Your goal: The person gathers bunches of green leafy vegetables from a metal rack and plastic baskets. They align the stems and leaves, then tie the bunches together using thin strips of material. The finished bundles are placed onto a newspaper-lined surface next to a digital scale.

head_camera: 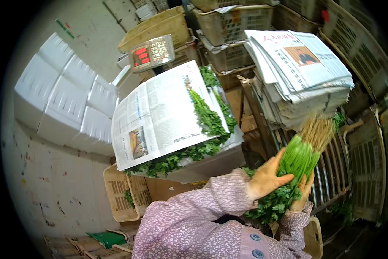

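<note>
A thick bunch of leafy green stalks (pixel 296 158), like coriander or Chinese celery, lies between my two hands. Its brown roots point away from me and its leaves lie towards my body. My left hand (pixel 267 177) presses the near left side of the stalks, thumb laid across them. From the right and below, my right hand (pixel 303 194) supports the bunch, partly hidden by stalks and leaves. To the left, a newspaper sheet (pixel 161 110) covers a box (pixel 213 166) of similar greens (pixel 208 115), whose leaves stick out along the edges; some lie on the paper.
Beyond the bunch stands a newspaper stack (pixel 300 64) beside a metal roller rack (pixel 330 171). A lit digital scale display (pixel 152 53) rises behind the covered box. White foam boxes (pixel 69 94) are piled at left; plastic crates (pixel 239 26) line the back and right (pixel 365 168).
</note>
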`<move>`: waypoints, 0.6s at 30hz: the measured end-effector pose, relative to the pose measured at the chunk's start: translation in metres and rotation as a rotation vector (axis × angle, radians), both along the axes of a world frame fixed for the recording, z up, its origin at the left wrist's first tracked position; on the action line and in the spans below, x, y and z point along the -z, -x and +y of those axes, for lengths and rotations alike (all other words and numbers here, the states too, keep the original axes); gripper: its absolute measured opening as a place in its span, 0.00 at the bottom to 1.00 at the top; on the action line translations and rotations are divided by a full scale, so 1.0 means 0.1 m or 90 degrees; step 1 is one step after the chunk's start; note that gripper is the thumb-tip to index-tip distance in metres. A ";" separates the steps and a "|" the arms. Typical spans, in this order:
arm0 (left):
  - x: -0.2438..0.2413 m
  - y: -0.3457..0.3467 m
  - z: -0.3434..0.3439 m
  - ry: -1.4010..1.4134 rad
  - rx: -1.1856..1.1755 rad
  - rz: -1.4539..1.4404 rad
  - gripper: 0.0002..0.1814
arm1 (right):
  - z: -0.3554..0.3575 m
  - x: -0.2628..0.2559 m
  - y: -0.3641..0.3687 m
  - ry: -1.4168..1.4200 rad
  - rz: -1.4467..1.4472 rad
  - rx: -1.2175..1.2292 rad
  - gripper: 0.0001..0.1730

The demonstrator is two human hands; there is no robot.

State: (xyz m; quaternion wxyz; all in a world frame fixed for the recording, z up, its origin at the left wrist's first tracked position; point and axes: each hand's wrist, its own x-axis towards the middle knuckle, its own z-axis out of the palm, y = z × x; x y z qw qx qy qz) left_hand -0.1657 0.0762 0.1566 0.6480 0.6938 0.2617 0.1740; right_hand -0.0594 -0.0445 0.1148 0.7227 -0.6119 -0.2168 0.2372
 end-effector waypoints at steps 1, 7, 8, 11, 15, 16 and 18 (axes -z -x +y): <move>-0.07 0.20 0.14 -0.038 -0.038 -0.070 0.50 | 0.20 -0.22 0.11 0.025 -0.056 -0.040 0.32; -0.76 1.48 1.04 -0.141 -0.297 -0.191 0.43 | 1.77 -0.97 0.91 0.012 -0.281 -0.249 0.38; -0.81 1.68 1.20 -0.146 -0.340 -0.209 0.44 | 2.08 -1.06 1.06 -0.001 -0.332 -0.277 0.38; -0.60 2.12 1.76 -0.388 -0.563 0.043 0.47 | 2.96 -0.96 1.37 0.080 -0.513 -0.306 0.39; 0.04 2.67 2.38 -0.238 -0.467 0.552 0.57 | 3.76 0.03 1.63 0.348 -0.767 -0.423 0.42; 0.18 2.82 2.40 -0.231 -0.463 0.544 0.56 | 3.76 0.09 1.66 0.360 -0.747 -0.416 0.41; 0.25 3.13 2.43 -0.263 -0.416 0.519 0.54 | 3.77 0.34 1.48 0.272 -0.747 -0.386 0.39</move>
